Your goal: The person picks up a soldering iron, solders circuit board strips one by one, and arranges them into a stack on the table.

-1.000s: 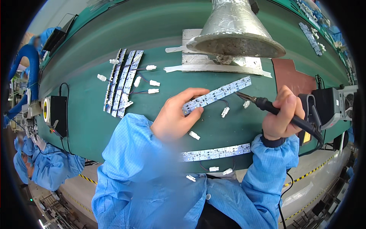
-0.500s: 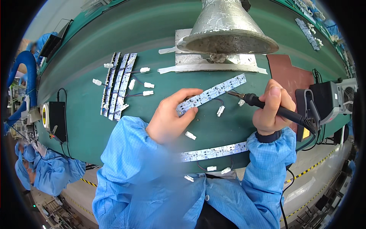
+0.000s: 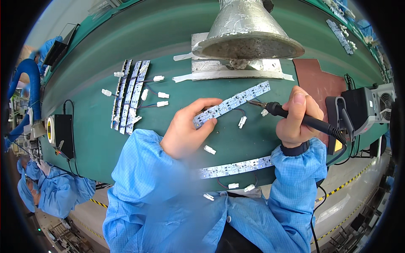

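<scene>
Between thumb and fingers, my left hand (image 3: 185,128) grips the left end of a narrow circuit board strip (image 3: 232,104), which slants up to the right above the green mat. My right hand (image 3: 300,118) is closed round the handle of a soldering iron (image 3: 276,110). The iron's tip points left and meets or nearly meets the strip's lower edge; contact is too fine to tell. Wires run from that edge to white connectors, one of them a connector (image 3: 242,122) hanging below the strip. Another board strip (image 3: 236,168) lies near the front edge, its left end hidden by a blur.
Several board strips (image 3: 134,97) with wired connectors lie at the left. A silver foil-covered fume hood (image 3: 253,31) stands at the back. The soldering station (image 3: 358,109) sits at the right beside a brown mat (image 3: 316,76). A black box (image 3: 61,135) stands far left; a co-worker's blue sleeve (image 3: 63,189) shows beyond.
The whole view has shifted slightly. My hands, the circuit board strip and the soldering iron keep nearly the same pose to one another.
</scene>
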The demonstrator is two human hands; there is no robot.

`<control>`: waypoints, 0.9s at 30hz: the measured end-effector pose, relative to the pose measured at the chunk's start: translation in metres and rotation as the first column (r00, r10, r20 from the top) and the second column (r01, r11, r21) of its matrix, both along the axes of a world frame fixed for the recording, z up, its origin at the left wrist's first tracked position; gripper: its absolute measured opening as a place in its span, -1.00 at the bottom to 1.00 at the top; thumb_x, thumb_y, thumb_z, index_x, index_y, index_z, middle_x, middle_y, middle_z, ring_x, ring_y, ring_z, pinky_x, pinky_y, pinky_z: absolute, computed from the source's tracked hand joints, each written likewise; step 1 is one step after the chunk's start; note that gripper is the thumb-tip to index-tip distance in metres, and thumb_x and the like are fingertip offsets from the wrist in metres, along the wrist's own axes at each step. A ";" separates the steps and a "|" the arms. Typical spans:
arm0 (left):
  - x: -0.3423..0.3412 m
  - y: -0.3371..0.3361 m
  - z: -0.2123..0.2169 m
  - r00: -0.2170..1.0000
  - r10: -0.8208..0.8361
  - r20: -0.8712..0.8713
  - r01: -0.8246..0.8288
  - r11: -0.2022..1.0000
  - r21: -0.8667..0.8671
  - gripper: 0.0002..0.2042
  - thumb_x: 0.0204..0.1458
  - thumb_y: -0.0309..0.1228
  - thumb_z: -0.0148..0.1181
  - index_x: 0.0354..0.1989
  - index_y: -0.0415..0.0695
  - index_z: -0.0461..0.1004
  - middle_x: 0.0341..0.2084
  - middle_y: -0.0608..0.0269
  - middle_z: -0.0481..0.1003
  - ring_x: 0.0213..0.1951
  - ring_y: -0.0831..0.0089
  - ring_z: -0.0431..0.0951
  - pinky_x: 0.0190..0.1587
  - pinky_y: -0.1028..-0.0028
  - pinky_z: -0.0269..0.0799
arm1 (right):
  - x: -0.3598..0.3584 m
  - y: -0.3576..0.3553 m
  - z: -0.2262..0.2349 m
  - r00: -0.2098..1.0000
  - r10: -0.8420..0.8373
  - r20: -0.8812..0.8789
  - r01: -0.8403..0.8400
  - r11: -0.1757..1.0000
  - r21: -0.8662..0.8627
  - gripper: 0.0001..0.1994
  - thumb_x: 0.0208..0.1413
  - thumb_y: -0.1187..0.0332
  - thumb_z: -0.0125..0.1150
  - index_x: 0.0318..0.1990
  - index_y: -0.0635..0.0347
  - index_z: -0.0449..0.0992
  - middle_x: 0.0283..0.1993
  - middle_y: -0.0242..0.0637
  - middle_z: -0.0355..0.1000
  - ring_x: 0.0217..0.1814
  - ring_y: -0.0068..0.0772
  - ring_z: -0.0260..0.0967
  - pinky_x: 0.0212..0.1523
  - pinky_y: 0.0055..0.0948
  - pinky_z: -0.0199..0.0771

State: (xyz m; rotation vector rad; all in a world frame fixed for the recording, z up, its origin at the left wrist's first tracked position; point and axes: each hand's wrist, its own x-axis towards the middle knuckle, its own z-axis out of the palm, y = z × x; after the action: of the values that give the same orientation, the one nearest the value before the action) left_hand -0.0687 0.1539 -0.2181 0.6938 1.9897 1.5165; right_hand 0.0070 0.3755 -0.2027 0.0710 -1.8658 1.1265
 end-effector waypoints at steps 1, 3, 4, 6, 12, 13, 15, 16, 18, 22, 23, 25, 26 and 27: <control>0.000 0.000 0.000 1.000 -0.001 -0.002 0.001 1.000 0.000 -0.63 0.05 -0.64 0.13 0.09 -0.28 0.41 -0.13 0.17 0.51 -0.07 0.51 0.48 0.02 0.55 0.37 | 0.000 0.001 -0.001 1.000 -0.001 -0.002 0.001 1.000 0.000 -0.63 0.21 0.40 -0.03 -0.66 0.34 0.22 -0.68 -0.33 0.16 -0.62 -0.60 0.05 -0.58 -0.52 -0.03; 0.000 0.000 0.000 1.000 -0.001 0.024 0.001 1.000 0.002 -0.62 0.04 -0.64 0.14 0.09 -0.28 0.41 -0.13 0.17 0.51 -0.06 0.52 0.47 0.02 0.55 0.37 | 0.000 0.005 -0.005 0.997 -0.056 -0.048 0.052 0.995 -0.089 -0.62 0.23 0.40 -0.03 -0.66 0.32 0.23 -0.67 -0.32 0.18 -0.60 -0.58 0.06 -0.56 -0.50 -0.01; 0.000 0.000 0.001 1.000 -0.005 0.022 0.005 1.000 0.003 -0.62 0.04 -0.64 0.14 0.09 -0.28 0.41 -0.13 0.17 0.51 -0.06 0.52 0.47 0.02 0.55 0.37 | 0.001 0.008 0.000 0.992 -0.115 -0.044 0.109 0.985 -0.135 -0.62 0.24 0.41 -0.04 -0.66 0.29 0.21 -0.67 -0.33 0.16 -0.60 -0.57 0.03 -0.54 -0.48 0.00; 0.000 0.001 0.003 0.999 0.007 0.045 -0.007 1.000 -0.006 -0.61 0.03 -0.64 0.15 0.09 -0.29 0.41 -0.12 0.16 0.50 -0.06 0.52 0.47 0.02 0.55 0.37 | -0.002 0.022 0.005 0.964 -0.246 -0.099 0.230 0.961 -0.155 -0.61 0.25 0.42 -0.05 -0.67 0.27 0.18 -0.68 -0.36 0.12 -0.61 -0.58 -0.01 -0.54 -0.47 -0.02; 0.002 0.000 -0.001 0.999 0.040 0.030 -0.040 0.999 0.015 -0.60 0.02 -0.64 0.17 0.09 -0.31 0.40 -0.11 0.15 0.50 -0.05 0.51 0.47 0.01 0.54 0.37 | -0.002 0.047 0.004 0.938 -0.338 -0.076 0.315 0.923 -0.220 -0.66 0.23 0.40 0.01 -0.62 0.33 0.32 -0.63 -0.35 0.24 -0.59 -0.61 0.10 -0.55 -0.57 0.06; 0.001 0.000 -0.001 0.999 0.033 0.030 -0.033 0.999 0.016 -0.60 0.02 -0.64 0.17 0.09 -0.31 0.40 -0.11 0.15 0.50 -0.05 0.51 0.47 0.01 0.54 0.37 | -0.002 0.046 0.003 0.939 -0.340 -0.054 0.325 0.927 -0.187 -0.67 0.23 0.39 0.03 -0.59 0.35 0.36 -0.63 -0.36 0.26 -0.58 -0.63 0.13 -0.54 -0.58 0.09; 0.001 -0.001 0.000 0.999 0.027 0.028 -0.026 1.000 -0.016 -0.60 0.02 -0.64 0.17 0.10 -0.31 0.40 -0.11 0.15 0.50 -0.04 0.50 0.47 0.02 0.54 0.37 | -0.002 0.046 -0.001 0.946 -0.321 -0.033 0.312 0.935 -0.169 -0.68 0.23 0.39 0.04 -0.58 0.36 0.39 -0.63 -0.37 0.28 -0.58 -0.64 0.15 -0.54 -0.60 0.11; 0.001 0.000 0.000 0.999 0.022 0.027 -0.021 1.000 -0.016 -0.60 0.02 -0.64 0.17 0.10 -0.31 0.40 -0.11 0.15 0.50 -0.04 0.50 0.47 0.02 0.54 0.37 | -0.001 0.046 -0.002 0.955 -0.295 -0.011 0.290 0.945 -0.152 -0.69 0.22 0.39 0.05 -0.56 0.37 0.41 -0.63 -0.38 0.30 -0.57 -0.65 0.17 -0.54 -0.61 0.13; 0.002 0.001 -0.001 0.999 0.032 0.028 -0.031 0.999 -0.005 -0.60 0.02 -0.64 0.17 0.09 -0.32 0.40 -0.10 0.14 0.50 -0.04 0.49 0.47 0.03 0.54 0.36 | -0.002 0.046 -0.002 0.949 -0.316 -0.002 0.314 0.944 -0.103 -0.67 0.23 0.38 0.05 -0.57 0.37 0.41 -0.65 -0.40 0.28 -0.58 -0.67 0.15 -0.55 -0.60 0.10; 0.002 0.003 0.001 0.998 0.040 0.041 -0.039 0.999 -0.021 -0.61 0.02 -0.64 0.17 0.08 -0.32 0.40 -0.10 0.14 0.50 -0.04 0.48 0.47 0.03 0.53 0.36 | -0.004 0.046 -0.005 0.955 -0.298 -0.010 0.294 0.947 -0.125 -0.66 0.24 0.38 0.05 -0.59 0.36 0.40 -0.66 -0.42 0.27 -0.58 -0.69 0.13 -0.56 -0.59 0.07; 0.002 0.003 0.001 0.998 0.045 0.039 -0.044 0.999 -0.025 -0.61 0.01 -0.64 0.18 0.08 -0.32 0.41 -0.10 0.14 0.50 -0.04 0.48 0.47 0.03 0.53 0.36 | -0.004 0.046 -0.005 0.957 -0.289 -0.010 0.285 0.950 -0.129 -0.66 0.24 0.38 0.05 -0.59 0.35 0.40 -0.66 -0.43 0.26 -0.59 -0.70 0.13 -0.57 -0.59 0.06; 0.002 0.002 0.001 0.998 0.048 0.040 -0.047 0.999 -0.027 -0.61 0.01 -0.64 0.18 0.08 -0.32 0.41 -0.10 0.14 0.50 -0.03 0.48 0.47 0.04 0.53 0.36 | -0.004 0.045 -0.004 0.959 -0.284 0.002 0.282 0.951 -0.123 -0.66 0.24 0.38 0.06 -0.59 0.35 0.40 -0.66 -0.44 0.26 -0.59 -0.70 0.12 -0.57 -0.60 0.05; 0.002 0.001 0.000 0.998 0.047 0.034 -0.047 0.999 -0.021 -0.61 0.01 -0.64 0.18 0.07 -0.32 0.41 -0.10 0.14 0.50 -0.03 0.48 0.47 0.04 0.53 0.36 | -0.004 0.044 -0.004 0.961 -0.277 0.013 0.277 0.954 -0.117 -0.66 0.24 0.38 0.06 -0.59 0.34 0.39 -0.66 -0.45 0.26 -0.60 -0.71 0.12 -0.58 -0.60 0.04; 0.002 0.001 0.000 0.999 0.048 0.027 -0.047 0.999 -0.023 -0.61 0.01 -0.64 0.18 0.07 -0.33 0.41 -0.10 0.14 0.50 -0.03 0.48 0.47 0.04 0.52 0.36 | -0.004 0.044 -0.005 0.960 -0.278 0.014 0.278 0.953 -0.121 -0.66 0.24 0.38 0.06 -0.59 0.34 0.39 -0.66 -0.45 0.26 -0.60 -0.71 0.12 -0.58 -0.60 0.04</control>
State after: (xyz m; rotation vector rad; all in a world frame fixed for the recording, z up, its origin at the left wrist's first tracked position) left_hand -0.0668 0.1553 -0.2182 0.6179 2.0130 1.5206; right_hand 0.0032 0.4198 -0.2073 -0.2530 -1.7354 1.0382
